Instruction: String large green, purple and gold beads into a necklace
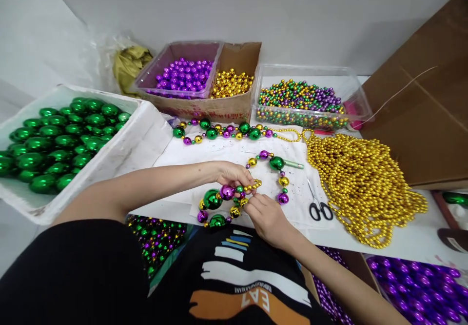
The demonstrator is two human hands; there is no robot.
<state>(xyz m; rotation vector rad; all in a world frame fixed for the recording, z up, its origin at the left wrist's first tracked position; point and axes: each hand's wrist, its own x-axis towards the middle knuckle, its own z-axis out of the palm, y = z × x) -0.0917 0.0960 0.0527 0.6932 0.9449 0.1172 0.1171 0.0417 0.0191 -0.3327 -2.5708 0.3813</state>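
My left hand (237,175) is closed on a bead necklace (212,199) of green, purple and gold balls, with a short length of small gold beads (253,185) sticking out by its fingertips. My right hand (266,216) pinches at the same necklace just below, its fingertips close to a gold ball; what exactly they grip is hidden. Part of a strand curves over the white cloth beyond my hands, past a large green ball (277,163). A green-handled tool (293,164) lies by that ball. Black-handled scissors (320,210) rest to the right of my right hand.
Green balls fill a white foam box (153,120) at left. Behind stand a cardboard box (204,109) with purple and gold beads and a clear bin (310,71) of mixed beads. Another necklace (211,132) lies before them. Gold bead strands (361,183) heap at right.
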